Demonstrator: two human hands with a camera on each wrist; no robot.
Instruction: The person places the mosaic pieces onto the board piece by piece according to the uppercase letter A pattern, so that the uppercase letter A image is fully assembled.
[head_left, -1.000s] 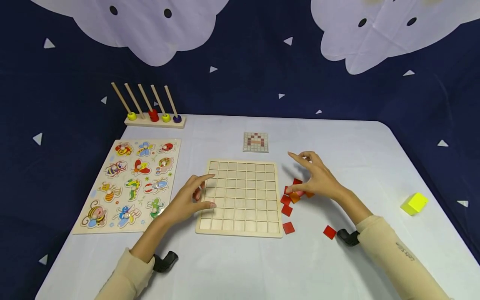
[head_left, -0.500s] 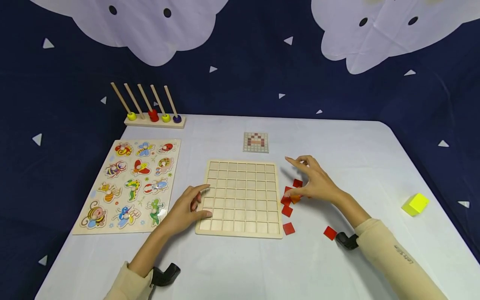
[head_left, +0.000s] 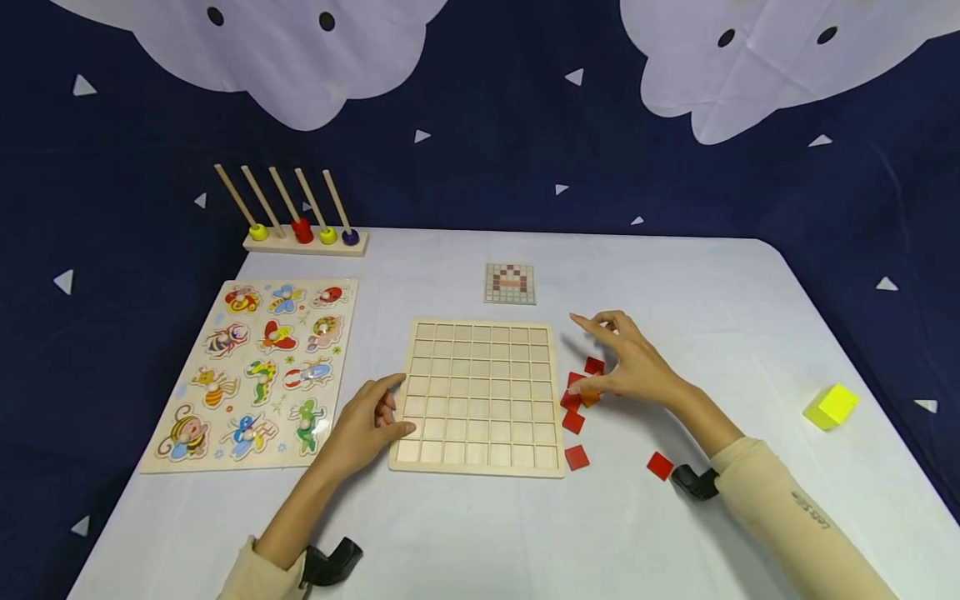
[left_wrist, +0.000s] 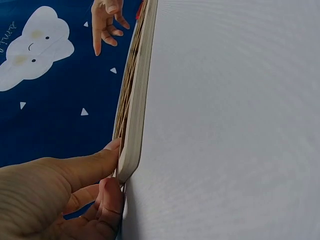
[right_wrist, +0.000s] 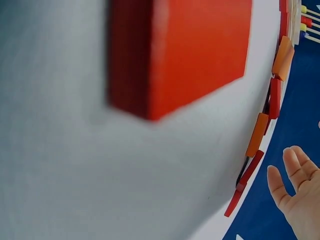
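Observation:
My left hand (head_left: pixel 365 425) rests at the left edge of a wooden grid board (head_left: pixel 480 468), its thumb and index finger touching the rim. In the left wrist view, the thumb (left_wrist: pixel 95 162) lies along the board's edge (left_wrist: pixel 137 115) with the other fingers bent below. On the board's right side, my right hand (head_left: pixel 628 367) hovers with spread, relaxed fingers over a loose cluster of red tiles (head_left: pixel 573 422) and orange tiles (head_left: pixel 591 398), partly hiding them. The board's cells hold no tiles. A red tile (right_wrist: pixel 195 55) looms large in the right wrist view.
Behind the board lies a small pattern card (head_left: pixel 510 284). An insect peg puzzle (head_left: pixel 281 400) is at left, with a bead stacker (head_left: pixel 307 244) behind it. A yellow block (head_left: pixel 831 407) stands at far right. One red tile (head_left: pixel 660 466) lies near my right wrist.
My left hand has drawn back to the left and toward me, from over the board's cells to its left edge. The right hand shifted slightly left and lower, then stayed.

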